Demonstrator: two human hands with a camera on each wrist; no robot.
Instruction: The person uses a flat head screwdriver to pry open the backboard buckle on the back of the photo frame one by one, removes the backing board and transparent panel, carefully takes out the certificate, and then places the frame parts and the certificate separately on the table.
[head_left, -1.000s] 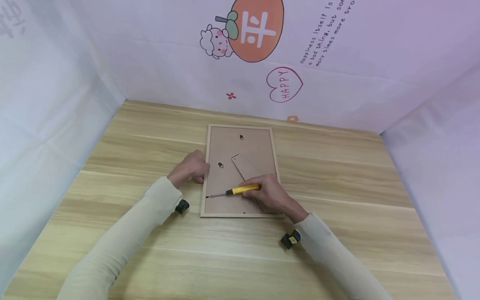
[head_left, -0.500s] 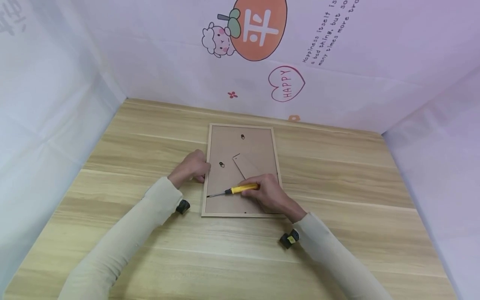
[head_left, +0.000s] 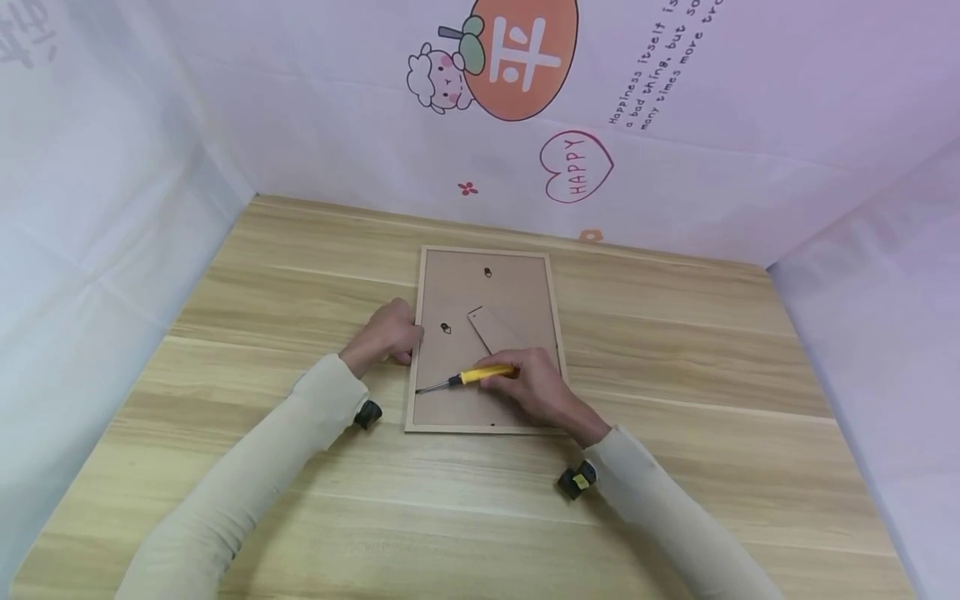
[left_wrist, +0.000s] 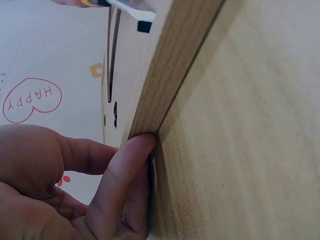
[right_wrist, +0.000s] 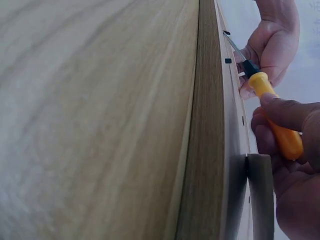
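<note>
L hand (head_left: 392, 329): fingers curled, gripping L edge of pic frame (head_left: 517, 304), which lies back-up, approx. mid-tbl (head_left: 300, 275). Dk tab (left_wrist: 144, 26) nr that edge, screwdriver (head_left: 468, 377) tip at it. R hand (head_left: 534, 385): fingers wrapped rnd yel. handle.

Head view looks down from above; wrist views face closely along the shared frame (head_left: 457, 354)

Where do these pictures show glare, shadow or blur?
Head view: a pale sheen on the table in front of the picture frame; left wrist view: a shadowy band on the table along the picture frame's side, and the shaft of the screwdriver looks washed out; right wrist view: the table's grain looks soft, the yellow handle clearer.
</note>
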